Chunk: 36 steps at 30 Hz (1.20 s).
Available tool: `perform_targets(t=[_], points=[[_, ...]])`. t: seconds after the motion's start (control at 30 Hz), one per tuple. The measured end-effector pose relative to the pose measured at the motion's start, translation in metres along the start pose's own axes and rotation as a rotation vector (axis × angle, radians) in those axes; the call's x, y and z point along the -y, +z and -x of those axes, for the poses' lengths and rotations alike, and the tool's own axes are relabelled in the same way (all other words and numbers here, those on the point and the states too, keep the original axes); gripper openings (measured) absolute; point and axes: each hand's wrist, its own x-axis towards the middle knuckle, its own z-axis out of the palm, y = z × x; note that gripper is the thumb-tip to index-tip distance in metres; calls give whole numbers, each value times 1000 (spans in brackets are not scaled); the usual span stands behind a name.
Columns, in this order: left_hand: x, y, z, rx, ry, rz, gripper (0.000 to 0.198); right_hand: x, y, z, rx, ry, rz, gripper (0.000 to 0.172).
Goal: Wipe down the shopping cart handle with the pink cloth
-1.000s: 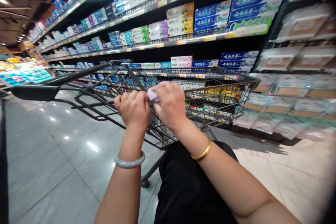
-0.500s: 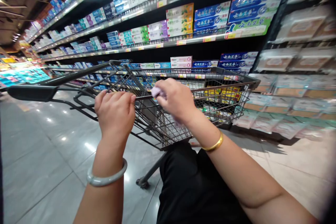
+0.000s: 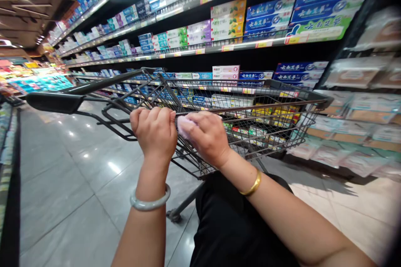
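Observation:
A dark wire shopping cart [image 3: 269, 112] stands sideways before me. My left hand [image 3: 156, 133] is wrapped round the cart's near top rail, just behind the handle [image 3: 56, 103]. Close beside it, my right hand [image 3: 208, 135] presses a bunched pale purple cloth [image 3: 186, 126] onto the same rail. The cloth nearly touches my left thumb; part of it is hidden under my right fingers. A pale bangle [image 3: 150, 200] circles my left wrist and a gold bracelet [image 3: 253, 183] my right.
Behind the cart runs a long shelf [image 3: 175, 52] of toothpaste boxes [image 3: 269, 16]. Hanging clear packs [image 3: 360, 108] are at the right. My knee in black trousers [image 3: 232, 221] is close under the cart, near its wheel [image 3: 174, 215]. Grey tiles [image 3: 69, 200] cover the floor.
My right hand and the cloth have moved along the rail toward my left hand, narrowing the gap. My left hand keeps its grip. The view has shifted slightly left.

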Motion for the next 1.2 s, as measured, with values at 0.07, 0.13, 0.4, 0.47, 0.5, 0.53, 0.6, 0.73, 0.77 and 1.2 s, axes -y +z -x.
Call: perform_targets(t=[0.07,0.13,0.4,0.47,0.5,0.53,0.6,0.73,0.77,1.2], points=[[-1,0,1,-2,-7,2,34,0,0,3,14,-85,31,24],[-2,0,1,4,-6,0,34,-5,-2,7,24,-135,36,24],[-8,2,2,-22,-61,60,32,-11,-7,27,20,8,-19,27],[-9,3,2,-33,-53,43,31,-13,-7,28,-13,-32,-47,27],[-9,3,3,-43,-44,32,31,-15,-8,28,-67,-3,-61,28],[-9,4,3,-55,-33,23,31,-18,-9,28,-138,54,-71,30],[-9,7,3,-83,-19,15,29,-22,-12,29,-254,166,-71,33],[-8,12,4,-134,-16,13,25,-22,-18,36,-111,110,-67,30],[-8,13,5,-148,-14,13,24,-21,-20,40,-45,81,-98,28],[-9,13,6,-157,-35,21,25,-27,-23,57,-122,216,-134,36]])
